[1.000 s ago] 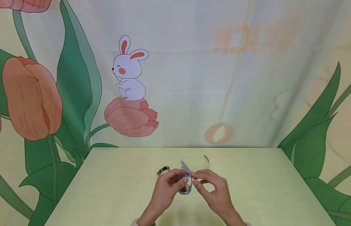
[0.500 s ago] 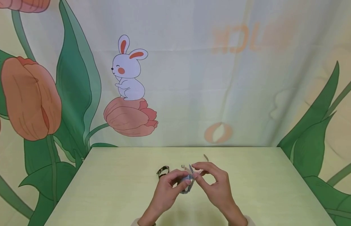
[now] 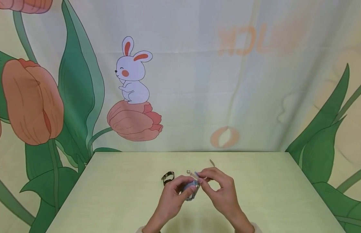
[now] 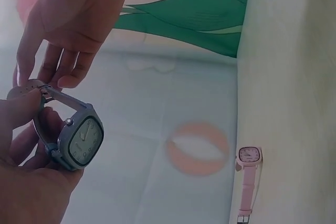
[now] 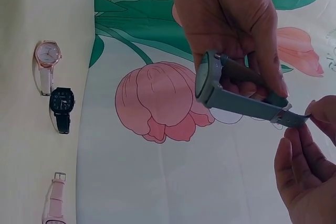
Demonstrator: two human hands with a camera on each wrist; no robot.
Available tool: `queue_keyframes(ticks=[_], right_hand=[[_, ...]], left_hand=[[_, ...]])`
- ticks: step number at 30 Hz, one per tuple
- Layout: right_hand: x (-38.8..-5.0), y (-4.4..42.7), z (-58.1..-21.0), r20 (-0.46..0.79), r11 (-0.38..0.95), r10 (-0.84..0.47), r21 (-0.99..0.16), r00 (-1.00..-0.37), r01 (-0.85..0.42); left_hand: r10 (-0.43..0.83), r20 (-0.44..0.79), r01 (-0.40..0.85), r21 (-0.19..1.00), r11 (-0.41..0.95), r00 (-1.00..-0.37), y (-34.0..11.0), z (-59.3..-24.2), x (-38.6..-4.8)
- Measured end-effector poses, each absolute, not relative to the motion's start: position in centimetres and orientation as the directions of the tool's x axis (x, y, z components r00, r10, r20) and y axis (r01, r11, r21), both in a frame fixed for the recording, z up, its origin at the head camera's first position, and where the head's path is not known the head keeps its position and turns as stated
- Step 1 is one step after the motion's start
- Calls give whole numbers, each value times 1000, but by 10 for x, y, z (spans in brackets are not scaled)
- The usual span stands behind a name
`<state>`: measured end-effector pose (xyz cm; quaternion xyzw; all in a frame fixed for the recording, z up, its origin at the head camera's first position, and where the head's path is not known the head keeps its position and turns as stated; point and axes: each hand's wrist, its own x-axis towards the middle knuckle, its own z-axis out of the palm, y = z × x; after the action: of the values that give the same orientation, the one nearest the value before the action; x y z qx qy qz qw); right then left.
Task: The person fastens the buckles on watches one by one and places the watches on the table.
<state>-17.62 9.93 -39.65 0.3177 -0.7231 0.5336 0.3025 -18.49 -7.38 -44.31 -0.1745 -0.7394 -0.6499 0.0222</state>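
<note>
A blue-grey wristwatch (image 4: 84,139) with a squarish dial is held above the table, its strap looped and the buckle (image 5: 281,116) towards the strap end. My left hand (image 3: 174,194) grips the watch by its strap, thumb on the near side, and fingers pass inside the loop in the right wrist view. Just beyond the buckle, my right hand (image 3: 221,187) pinches the strap tip (image 5: 299,121) between thumb and finger. From the head, the fingers cover much of the strap and the dial cannot be seen.
On the table (image 3: 125,200) lie a black watch (image 5: 62,100), a watch with a rose-gold case and pale strap (image 5: 48,53), and a pink watch (image 4: 249,156). A thin brownish strap piece (image 3: 212,162) shows behind my right hand. A printed curtain (image 3: 180,81) hangs behind the table.
The strap tip stood up free of the hands' tops; my right hand has risen slightly and now pinches it. The watch has turned a little in my left hand, which stays nearly in place.
</note>
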Motion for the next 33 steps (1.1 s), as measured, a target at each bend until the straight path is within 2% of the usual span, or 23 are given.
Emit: queue_keyframes(ticks=[6, 11, 15, 23, 33], right_hand=[[-185, 107, -419, 762, 252, -143, -589, -632, -768], [-190, 112, -434, 769, 244, -162, -576, -618, -780], [-189, 113, -435, 774, 241, -168, -569, -611, -787], [-186, 112, -437, 750, 256, -159, -596, -642, -761], [-187, 109, -436, 749, 255, -195, -585, -633, -770]], left_hand=[[222, 264, 282, 958, 53, -939, -74, -444, -184], [222, 256, 269, 963, 31, -941, -74, -442, -183], [223, 257, 266, 964, 9, -940, -74, -440, -182], [234, 283, 286, 958, -22, -930, -74, -437, -180], [240, 297, 308, 951, 10, -924, -73, -438, -181]])
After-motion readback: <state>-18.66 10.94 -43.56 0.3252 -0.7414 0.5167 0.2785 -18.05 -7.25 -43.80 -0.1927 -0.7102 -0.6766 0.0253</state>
